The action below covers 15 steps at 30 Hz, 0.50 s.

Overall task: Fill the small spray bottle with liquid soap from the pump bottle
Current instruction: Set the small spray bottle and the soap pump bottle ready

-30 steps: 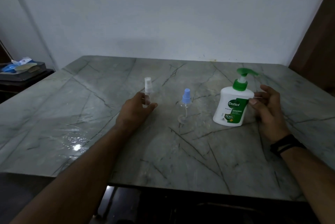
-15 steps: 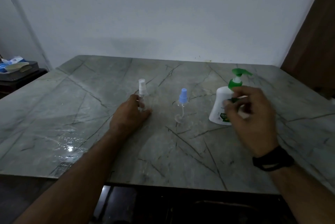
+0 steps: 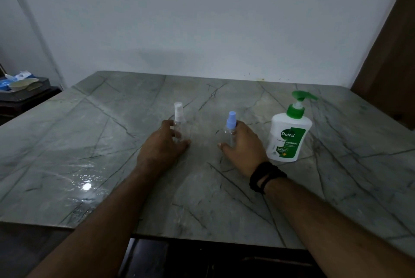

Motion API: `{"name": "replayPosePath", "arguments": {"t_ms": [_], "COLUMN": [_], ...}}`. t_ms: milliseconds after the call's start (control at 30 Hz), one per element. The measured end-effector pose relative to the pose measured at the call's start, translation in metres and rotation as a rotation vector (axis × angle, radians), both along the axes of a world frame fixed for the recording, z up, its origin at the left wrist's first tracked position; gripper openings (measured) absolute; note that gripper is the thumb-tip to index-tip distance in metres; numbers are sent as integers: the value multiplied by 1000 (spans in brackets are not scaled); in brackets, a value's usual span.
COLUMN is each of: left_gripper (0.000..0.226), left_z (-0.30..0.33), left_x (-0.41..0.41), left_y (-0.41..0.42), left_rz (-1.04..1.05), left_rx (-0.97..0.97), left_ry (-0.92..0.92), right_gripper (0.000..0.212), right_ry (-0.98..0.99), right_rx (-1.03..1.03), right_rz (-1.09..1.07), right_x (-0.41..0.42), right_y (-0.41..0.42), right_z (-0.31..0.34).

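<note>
Two small clear spray bottles stand upright on the grey-green marble table (image 3: 89, 142). The one with a white cap (image 3: 179, 118) is gripped at its base by my left hand (image 3: 161, 147). My right hand (image 3: 242, 145), black band at the wrist, curls round the lower body of the blue-capped spray bottle (image 3: 230, 123). A white pump bottle (image 3: 288, 136) with a green pump head and green label stands free just right of my right hand.
A dark side stand (image 3: 24, 93) with a tray of blue and pale items sits at the far left, beyond the table edge. A brown wooden panel (image 3: 390, 57) rises at the right. A white wall runs behind the table.
My right hand let go of the pump bottle and moved left to take hold of the blue-capped spray bottle. My left hand stayed on the white-capped bottle.
</note>
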<state>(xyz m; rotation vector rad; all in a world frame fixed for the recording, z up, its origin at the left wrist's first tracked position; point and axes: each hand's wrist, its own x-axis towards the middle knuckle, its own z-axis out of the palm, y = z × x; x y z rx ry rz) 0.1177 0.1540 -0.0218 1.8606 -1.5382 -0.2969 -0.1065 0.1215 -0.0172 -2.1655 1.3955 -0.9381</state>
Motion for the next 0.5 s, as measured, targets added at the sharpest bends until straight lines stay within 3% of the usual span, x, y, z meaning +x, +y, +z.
{"name": "replayPosePath", "arguments": {"t_ms": [67,233,367,500], "left_gripper": [60,70,84,95], "left_z": [0,-3,-2,5], "left_x": [0,-2,-4,-13], "left_y": [0,-1,1,11], "left_rz": [9,22,23,121], "left_rx": [-3,-16,-32,-221], "left_ry": [-1,-8,2,45], "right_gripper": [56,74,74,73], "right_ry": [5,-91,-101,-89], "right_rx": [-4,14,-6,-12], "right_rz": [19,15,-11,-14], "right_x": [4,6,5,3], "right_y": [-10,-24,-30,-32], "right_z": [-1,-9,-15,-16]}}
